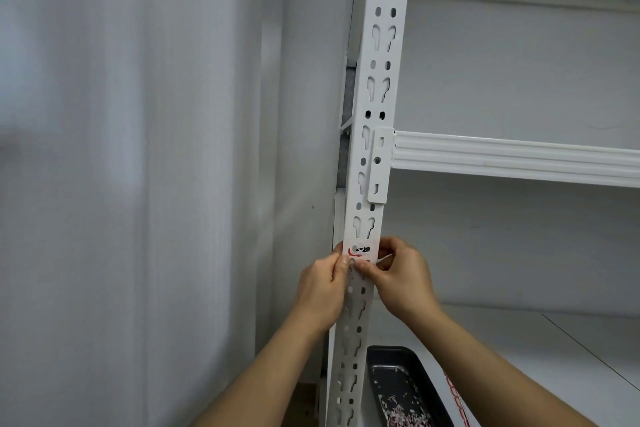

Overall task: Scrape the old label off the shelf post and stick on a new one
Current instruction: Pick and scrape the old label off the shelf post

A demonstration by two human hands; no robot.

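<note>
White wall panels flank the slotted shelf post, where the new label sits between both hands (left hand and right hand each pinching an edge). Pressing outward from the middle should seat it; scrapings lie in a dark tray below.

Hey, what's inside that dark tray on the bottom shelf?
The dark tray holds a pile of small pink and white scrapings toward its near end. The frame edge cuts off the rest.
</note>
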